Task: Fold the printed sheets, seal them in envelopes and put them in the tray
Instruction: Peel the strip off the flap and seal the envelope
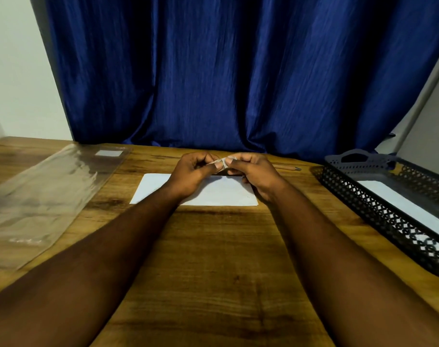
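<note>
Now both hands up off the table (213, 259), meeting just above the far edge of the white paper (213, 195). Left grip (193, 171) closed: thumb and forefinger pinch a small pale piece (222, 163). Right grip (253, 174) closed on the same piece from the other side, fingertips of the two nearly touching. What the piece is I cannot tell; it is too small and half hidden by my fingers. White paper lies flat on the table under my wrists, long side toward me, corners square. Envelope or folded sheet, I cannot tell. Black mesh tray (379, 214) sits on the table well to my right, angled, with a handle at its far end. A second white paper (401, 205) lies flat on its floor. Pencil (287, 168) on the table just behind the right grip, between it and the tray. Clear plastic sleeve (45, 194) lies flat at my left, well apart from the white paper. Blue curtain (213, 71) hangs behind the table's far edge.
</note>
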